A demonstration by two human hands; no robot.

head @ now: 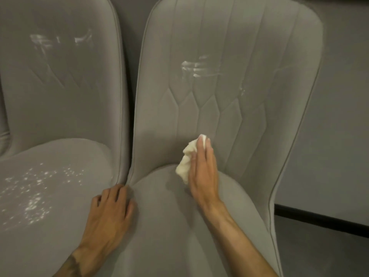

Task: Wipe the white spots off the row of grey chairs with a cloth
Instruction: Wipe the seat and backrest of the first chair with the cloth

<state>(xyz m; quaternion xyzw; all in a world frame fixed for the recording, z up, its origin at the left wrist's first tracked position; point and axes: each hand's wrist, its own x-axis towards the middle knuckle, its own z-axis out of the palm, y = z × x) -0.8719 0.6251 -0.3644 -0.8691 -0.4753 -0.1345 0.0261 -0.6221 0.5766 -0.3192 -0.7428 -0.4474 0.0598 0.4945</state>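
Left hand (111,208): nearest to camera, planted on the left edge of the right chair (169,232) seat, just beside the gap between the two chairs. Fingers loosely bent, nothing held. There is a dark mark on that forearm (too blurred to read).

Right hand (203,168): further in, fingers straight and together, pressing the cloth (186,158) where seat meets backrest on the right chair. Thumb is hidden, so I can't tell whether it pinches.

Cloth: off-white and crumpled. It is bunched under the palm, spilling out on the hand's left side, with a corner poking past the fingertips.

Right chair: grey velvet-like fabric with piped edges. The backrest has a stitched diamond pattern low down and vertical channels above. The seat looks free of marks.

Left chair (65,92): same grey, touching or just beside the right one. Its seat carries scattered white spots (34,194), dense toward the front left.

Higher up there is a white smear (197,67) mid-backrest on the right chair, with a small fleck (242,90) to its right. Fainter streaks (60,40) sit high on the left chair's backrest.

Behind are a grey wall (339,116), a dark skirting strip (319,216) and grey floor (323,250).
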